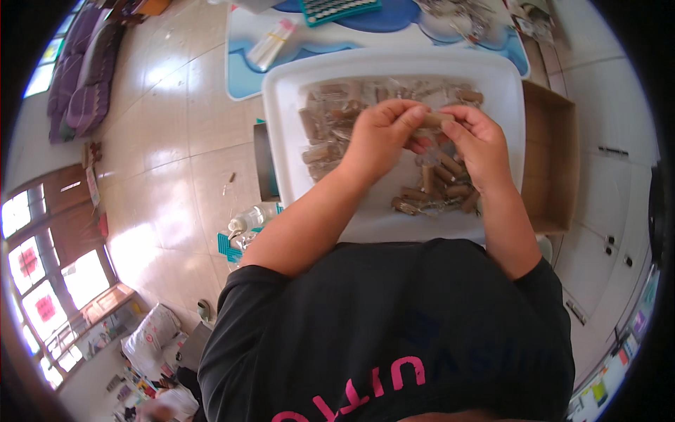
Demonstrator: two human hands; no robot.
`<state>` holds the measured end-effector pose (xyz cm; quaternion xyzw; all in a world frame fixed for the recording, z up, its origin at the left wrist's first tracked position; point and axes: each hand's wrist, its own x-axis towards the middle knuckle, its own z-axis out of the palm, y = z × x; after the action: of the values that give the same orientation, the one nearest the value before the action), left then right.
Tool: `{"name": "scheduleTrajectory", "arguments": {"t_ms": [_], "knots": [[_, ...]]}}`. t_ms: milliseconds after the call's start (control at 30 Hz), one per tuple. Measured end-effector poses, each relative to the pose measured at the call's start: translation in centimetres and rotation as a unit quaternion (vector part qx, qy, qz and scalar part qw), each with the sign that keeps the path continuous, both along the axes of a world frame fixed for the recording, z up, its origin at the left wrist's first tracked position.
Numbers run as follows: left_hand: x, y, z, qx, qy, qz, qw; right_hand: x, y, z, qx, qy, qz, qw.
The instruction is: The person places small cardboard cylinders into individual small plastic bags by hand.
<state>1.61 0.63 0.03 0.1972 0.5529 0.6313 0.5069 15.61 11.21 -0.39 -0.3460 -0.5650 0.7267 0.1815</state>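
Note:
Above a white plastic tub (281,91), I hold a small tan-brown cylinder (437,120) between my two hands. My left hand (380,137) pinches its left end between thumb and fingers. The thumb and forefinger of my right hand (484,144) close on its other end. Below my hands lies a loose pile of similar brown cylinders (439,179) with shiny bits among them. More brown cylinders in clear plastic wrappers (320,151) fill the left and far parts of the tub. My fingers hide part of the held piece.
An open cardboard box (552,155) stands right of the tub. Beyond it, a blue-and-white table (242,77) carries a teal rack (341,10) and a bundle of white sticks (273,46). A clear bottle (246,219) is at the left, above the tiled floor (204,169).

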Motion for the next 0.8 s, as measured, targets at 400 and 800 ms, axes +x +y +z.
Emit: {"name": "scheduleTrajectory", "arguments": {"t_ms": [400,800], "knots": [[-21.9,-2.1,-1.9,-0.304,0.589,0.218,0.716,-0.2,-0.3,-0.5,0.038,0.052,-0.022,0.998],[-22.6,-4.3,-3.2,-0.299,0.629,0.111,0.709,-0.1,-0.4,-0.9,0.054,0.023,-0.008,0.998]]}}
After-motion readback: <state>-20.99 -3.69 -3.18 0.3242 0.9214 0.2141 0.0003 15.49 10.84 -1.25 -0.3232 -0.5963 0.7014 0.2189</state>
